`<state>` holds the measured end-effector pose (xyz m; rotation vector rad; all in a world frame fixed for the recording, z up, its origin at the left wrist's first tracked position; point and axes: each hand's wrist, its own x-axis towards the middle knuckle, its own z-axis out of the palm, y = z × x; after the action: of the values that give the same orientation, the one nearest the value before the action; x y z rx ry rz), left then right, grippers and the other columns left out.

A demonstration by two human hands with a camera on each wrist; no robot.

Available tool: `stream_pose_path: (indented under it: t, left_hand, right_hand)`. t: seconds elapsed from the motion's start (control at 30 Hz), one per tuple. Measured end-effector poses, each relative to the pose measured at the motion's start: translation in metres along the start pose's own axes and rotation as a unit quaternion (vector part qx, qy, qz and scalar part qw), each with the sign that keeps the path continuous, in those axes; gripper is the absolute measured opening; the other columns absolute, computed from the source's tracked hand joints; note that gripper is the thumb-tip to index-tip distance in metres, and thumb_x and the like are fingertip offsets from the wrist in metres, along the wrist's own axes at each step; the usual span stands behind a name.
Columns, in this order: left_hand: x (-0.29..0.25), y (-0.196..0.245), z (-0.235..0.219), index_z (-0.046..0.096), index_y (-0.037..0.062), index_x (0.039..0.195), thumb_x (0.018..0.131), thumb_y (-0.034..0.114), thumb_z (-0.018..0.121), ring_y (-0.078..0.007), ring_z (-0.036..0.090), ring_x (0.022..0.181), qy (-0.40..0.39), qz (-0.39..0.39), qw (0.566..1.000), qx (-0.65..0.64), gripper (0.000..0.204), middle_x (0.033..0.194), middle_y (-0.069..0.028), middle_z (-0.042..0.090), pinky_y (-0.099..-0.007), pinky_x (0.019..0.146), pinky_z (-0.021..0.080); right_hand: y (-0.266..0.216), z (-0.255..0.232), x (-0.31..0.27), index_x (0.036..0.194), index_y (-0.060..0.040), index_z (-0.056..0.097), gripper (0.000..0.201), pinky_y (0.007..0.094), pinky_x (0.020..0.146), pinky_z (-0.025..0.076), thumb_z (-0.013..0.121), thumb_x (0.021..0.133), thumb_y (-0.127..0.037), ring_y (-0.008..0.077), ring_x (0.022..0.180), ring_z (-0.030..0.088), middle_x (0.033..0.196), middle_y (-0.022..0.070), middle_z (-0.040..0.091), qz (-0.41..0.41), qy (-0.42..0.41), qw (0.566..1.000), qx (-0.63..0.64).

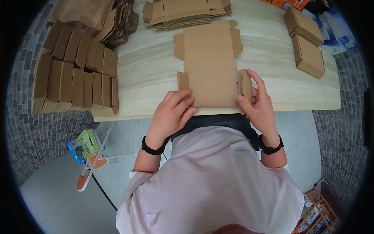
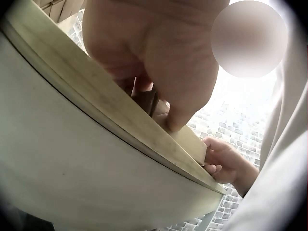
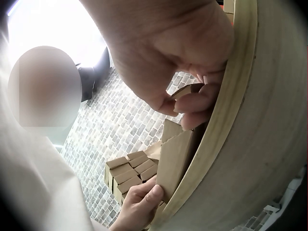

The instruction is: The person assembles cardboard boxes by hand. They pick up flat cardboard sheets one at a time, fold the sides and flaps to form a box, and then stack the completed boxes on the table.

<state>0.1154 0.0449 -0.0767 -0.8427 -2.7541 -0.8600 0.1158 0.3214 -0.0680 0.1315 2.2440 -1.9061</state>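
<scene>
A partly folded brown cardboard box (image 1: 211, 84) lies on the table before me, its long lid panel spread away from the body with side tabs out. At its left front corner my left hand (image 1: 170, 113) grips the cardboard, fingers over the left side flap and thumb by the front edge. My right hand (image 1: 260, 107) pinches the folded right side flap (image 1: 246, 85) between thumb and fingers. In the right wrist view, that hand (image 3: 178, 57) curls around the flap's edge, while the left hand (image 3: 137, 204) holds the far end of the front panel.
Rows of folded boxes (image 1: 76, 84) stand at the left table edge. Flat cardboard blanks (image 1: 185, 13) are stacked at the back, beside more brown cardboard (image 1: 119, 21). Two closed boxes (image 1: 309, 56) lie at the right. A folding chair (image 1: 93, 160) stands on the floor at left.
</scene>
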Motion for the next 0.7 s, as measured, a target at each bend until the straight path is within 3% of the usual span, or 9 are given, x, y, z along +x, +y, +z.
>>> stream_pose_path:
  t: [0.07, 0.2, 0.27, 0.33, 0.37, 0.43, 0.47, 0.53, 0.7]
  left_hand:
    - [-0.001, 0.0, 0.002, 0.068, 0.0037, 0.104, 0.079, 0.014, 0.078, -0.0295, 0.061, 0.09, 0.006, 0.019, 1.0, -0.011, 0.029, 0.111, -0.0096, 0.066, -0.0359, 0.078, 0.052]
    - [-0.001, 0.0, 0.006, 0.068, 0.0038, 0.098, 0.083, 0.015, 0.076, -0.0269, 0.058, 0.082, 0.022, 0.009, 0.997, -0.07, 0.021, 0.094, -0.0075, 0.066, -0.0345, 0.068, 0.049]
    - [-0.004, -0.003, 0.013, 0.067, 0.0039, 0.095, 0.085, 0.013, 0.074, -0.0245, 0.057, 0.079, 0.028, 0.014, 0.995, -0.09, 0.015, 0.089, -0.0072, 0.065, -0.0332, 0.064, 0.047]
    - [-0.012, -0.004, 0.025, 0.064, 0.0034, 0.104, 0.09, 0.004, 0.066, -0.0163, 0.054, 0.071, 0.067, -0.096, 0.975, -0.187, 0.014, 0.103, -0.0093, 0.064, -0.0281, 0.059, 0.043]
    - [-0.01, 0.0, 0.028, 0.064, 0.0034, 0.104, 0.09, 0.004, 0.066, -0.0163, 0.054, 0.071, 0.067, -0.095, 0.975, -0.188, 0.014, 0.103, -0.0093, 0.064, -0.0281, 0.059, 0.043]
    - [-0.002, 0.009, 0.032, 0.054, 0.0014, 0.12, 0.086, -0.005, 0.061, -0.0142, 0.052, 0.063, 0.177, -0.144, 0.959, -0.167, 0.036, 0.115, -0.0131, 0.058, -0.0277, 0.058, 0.044]
    - [0.001, 0.013, 0.031, 0.054, 0.0014, 0.12, 0.086, -0.005, 0.061, -0.0142, 0.052, 0.063, 0.177, -0.143, 0.959, -0.167, 0.036, 0.115, -0.0131, 0.058, -0.0277, 0.058, 0.044]
    - [0.006, 0.02, 0.027, 0.036, 0.0005, 0.139, 0.082, -0.01, 0.057, -0.01, 0.05, 0.063, 0.16, -0.251, 0.914, -0.274, 0.062, 0.135, -0.0133, 0.051, -0.0243, 0.059, 0.045]
    - [0.009, 0.013, 0.015, 0.025, 0.0, 0.148, 0.079, -0.012, 0.053, -0.0076, 0.048, 0.061, 0.108, -0.307, 0.879, -0.349, 0.076, 0.149, -0.0145, 0.043, -0.0218, 0.06, 0.045]
  right_hand:
    - [0.005, 0.002, 0.0, 0.149, -0.0098, 0.034, 0.065, 0.0277, 0.059, 0.051, 0.066, 0.093, -0.016, 0.014, 0.061, 0.062, 0.087, 0.0094, 0.07, -0.039, 0.006, 0.999, -0.024]
    - [-0.003, -0.001, -0.001, 0.148, -0.0098, 0.035, 0.063, 0.0285, 0.06, 0.052, 0.067, 0.095, -0.021, 0.0161, 0.063, 0.064, 0.089, 0.0119, 0.07, -0.008, -0.01, 0.998, -0.065]
    - [-0.003, 0.0, -0.002, 0.15, -0.0099, 0.033, 0.061, 0.0334, 0.064, 0.053, 0.062, 0.097, -0.018, 0.025, 0.066, 0.067, 0.089, 0.0166, 0.07, -0.001, -0.017, 0.995, -0.102]
    - [0.006, 0.006, -0.002, 0.15, -0.0096, 0.032, 0.061, 0.0365, 0.065, 0.053, 0.059, 0.096, -0.015, 0.0299, 0.066, 0.067, 0.086, 0.0185, 0.069, -0.045, 0.019, 0.993, -0.105]
    - [0.008, 0.009, -0.002, 0.151, -0.0092, 0.03, 0.061, 0.0397, 0.067, 0.053, 0.055, 0.096, -0.011, 0.0347, 0.067, 0.066, 0.083, 0.0205, 0.068, -0.09, 0.054, 0.989, -0.108]
    - [0.003, 0.01, -0.002, 0.152, -0.0088, 0.028, 0.062, 0.0422, 0.067, 0.052, 0.052, 0.095, -0.008, 0.0377, 0.067, 0.065, 0.079, 0.0213, 0.066, -0.068, 0.05, 0.991, -0.104]
    - [0.001, 0.009, -0.002, 0.153, -0.0084, 0.026, 0.063, 0.0448, 0.067, 0.051, 0.049, 0.094, -0.005, 0.0407, 0.067, 0.064, 0.075, 0.0221, 0.065, -0.044, 0.045, 0.993, -0.099]
    - [-0.001, 0.007, 0.0, 0.153, -0.0081, 0.025, 0.064, 0.0454, 0.066, 0.05, 0.047, 0.092, -0.004, 0.0406, 0.065, 0.063, 0.072, 0.0224, 0.063, -0.041, 0.033, 0.992, -0.114]
    - [-0.011, 0.008, 0.002, 0.152, -0.0069, 0.025, 0.066, 0.0479, 0.063, 0.047, 0.044, 0.089, -0.001, 0.0416, 0.062, 0.06, 0.067, 0.0235, 0.059, -0.018, 0.0, 0.988, -0.156]
